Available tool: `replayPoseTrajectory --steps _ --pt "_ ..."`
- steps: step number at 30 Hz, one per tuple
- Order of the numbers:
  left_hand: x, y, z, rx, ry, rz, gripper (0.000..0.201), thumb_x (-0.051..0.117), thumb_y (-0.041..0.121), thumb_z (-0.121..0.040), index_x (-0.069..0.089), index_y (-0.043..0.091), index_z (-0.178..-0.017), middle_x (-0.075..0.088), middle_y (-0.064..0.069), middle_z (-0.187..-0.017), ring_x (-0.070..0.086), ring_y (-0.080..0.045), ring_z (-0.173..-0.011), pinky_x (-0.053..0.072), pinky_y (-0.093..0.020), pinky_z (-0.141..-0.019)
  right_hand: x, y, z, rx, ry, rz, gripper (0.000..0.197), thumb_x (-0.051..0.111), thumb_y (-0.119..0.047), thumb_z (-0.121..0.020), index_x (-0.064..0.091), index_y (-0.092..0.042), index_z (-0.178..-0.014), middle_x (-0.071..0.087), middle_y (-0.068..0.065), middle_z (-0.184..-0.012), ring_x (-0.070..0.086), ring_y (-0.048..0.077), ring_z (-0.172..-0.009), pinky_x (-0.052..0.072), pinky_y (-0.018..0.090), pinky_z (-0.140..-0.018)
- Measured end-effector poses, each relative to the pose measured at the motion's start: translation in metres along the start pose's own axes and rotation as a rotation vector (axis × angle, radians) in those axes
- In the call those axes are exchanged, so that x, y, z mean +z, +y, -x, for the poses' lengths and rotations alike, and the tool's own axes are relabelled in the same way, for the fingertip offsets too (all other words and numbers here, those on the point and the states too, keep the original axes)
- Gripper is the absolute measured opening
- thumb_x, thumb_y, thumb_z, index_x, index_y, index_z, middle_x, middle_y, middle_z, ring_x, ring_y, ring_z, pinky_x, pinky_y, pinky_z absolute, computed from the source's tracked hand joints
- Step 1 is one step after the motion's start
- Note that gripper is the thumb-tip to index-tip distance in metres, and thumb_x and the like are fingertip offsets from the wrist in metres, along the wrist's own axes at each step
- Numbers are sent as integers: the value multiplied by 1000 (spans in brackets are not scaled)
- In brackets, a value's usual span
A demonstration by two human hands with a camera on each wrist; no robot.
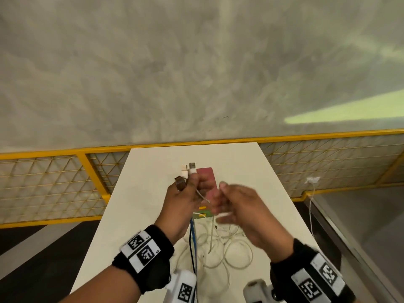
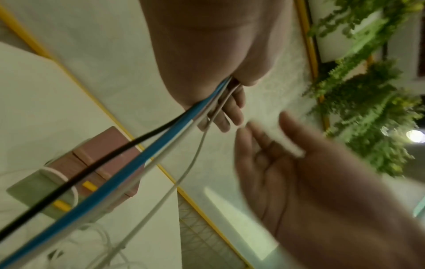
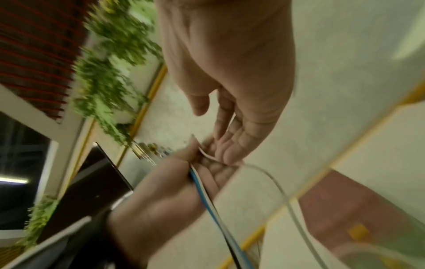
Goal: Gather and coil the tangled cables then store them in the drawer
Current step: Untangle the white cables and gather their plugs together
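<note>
The left hand (image 1: 181,200) grips the cable bundle (image 2: 128,162) near its plugs (image 1: 187,170) to align the ends, while the right hand (image 1: 240,206), fingers relaxed, touches one white cable (image 3: 271,178) above the surface (image 1: 140,193).

left hand (image 1: 182,201) raised, fingers clenched, right hand (image 1: 242,206) beside, fingers relaxed

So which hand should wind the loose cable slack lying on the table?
Probably the right hand: its fingers are relaxed and free, just above the loose white cables. The left hand already grips the bundled cable ends, so it should anchor.
</note>
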State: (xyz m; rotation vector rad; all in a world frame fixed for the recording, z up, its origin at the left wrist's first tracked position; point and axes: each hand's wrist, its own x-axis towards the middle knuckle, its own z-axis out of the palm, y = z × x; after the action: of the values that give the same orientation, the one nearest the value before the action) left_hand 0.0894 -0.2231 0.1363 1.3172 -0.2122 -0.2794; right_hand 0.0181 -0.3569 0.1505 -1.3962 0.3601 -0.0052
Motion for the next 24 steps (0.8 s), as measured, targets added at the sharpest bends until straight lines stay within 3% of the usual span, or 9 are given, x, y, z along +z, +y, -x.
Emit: replayPoseTrajectory --steps 3,5,8,11,14,16,18,20,24 --pt "-1 4 4 -69 24 114 37 46 31 -100 62 7 -77 66 -11 -65 68 -27 -65 58 -40 -67 8 44 0 413 -177 -130 61 43 -63 -92 70 -9 -86 70 12 -80 63 20 -63 44 27 -55" --pt "-3 0 13 -128 3 132 40 47 34 -99 55 11 -68 50 -6 -54 51 -20 -47 50 -33 -53 12 62 -9 528 -216 -293 62 41 -67 -90 68 -12 -90 71 9 -85 61 20 -71 42 28 -59" --pt "-14 -11 34 -255 -63 66 44 48 40 -97 42 16 -61 32 0 -52 27 -11 -39 22 -22 -39 3 65 -29 547 -66 -591 42 43 -51 -95 61 -13 -101 73 9 -83 60 22 -81 43 35 -74" --pt "-28 -23 56 -371 -96 0 46 51 38 -97 35 18 -58 25 2 -51 20 -10 -39 14 -21 -40 -9 66 -44 574 -40 -716 36 53 -35 -94 59 -4 -113 70 13 -90 62 24 -84 49 38 -77" --pt "-44 -32 68 -438 -89 -19 43 58 26 -95 34 20 -59 22 2 -52 16 -11 -41 14 -19 -40 -9 68 -50 530 -10 -841 29 60 -18 -83 59 1 -106 66 14 -94 64 24 -86 52 39 -77" --pt "-59 -38 77 -537 -96 -44 43 61 22 -92 35 21 -58 22 1 -52 15 -11 -40 13 -19 -39 -12 62 -53 484 49 -915 13 56 -11 -87 55 1 -93 65 16 -94 65 26 -86 50 39 -76" --pt "-79 -46 90 -715 -150 -130 47 62 28 -91 35 20 -54 22 -1 -48 18 -12 -37 12 -20 -38 -21 53 -57 458 112 -944 11 50 -9 -95 49 1 -92 63 19 -95 66 28 -80 49 37 -72" --pt "-102 -55 102 -863 -239 -284 53 65 39 -86 36 16 -48 26 -4 -44 25 -15 -35 20 -24 -37 -31 51 -62 445 126 -915 15 50 -9 -95 47 -2 -108 62 19 -100 67 27 -79 54 35 -65" --pt "-124 -54 113 -890 -340 -572 59 65 55 -81 43 13 -45 39 -3 -44 38 -15 -40 35 -27 -53 -30 65 -63 392 153 -884 20 45 3 -96 45 -15 -103 64 18 -96 71 23 -69 57 29 -52"
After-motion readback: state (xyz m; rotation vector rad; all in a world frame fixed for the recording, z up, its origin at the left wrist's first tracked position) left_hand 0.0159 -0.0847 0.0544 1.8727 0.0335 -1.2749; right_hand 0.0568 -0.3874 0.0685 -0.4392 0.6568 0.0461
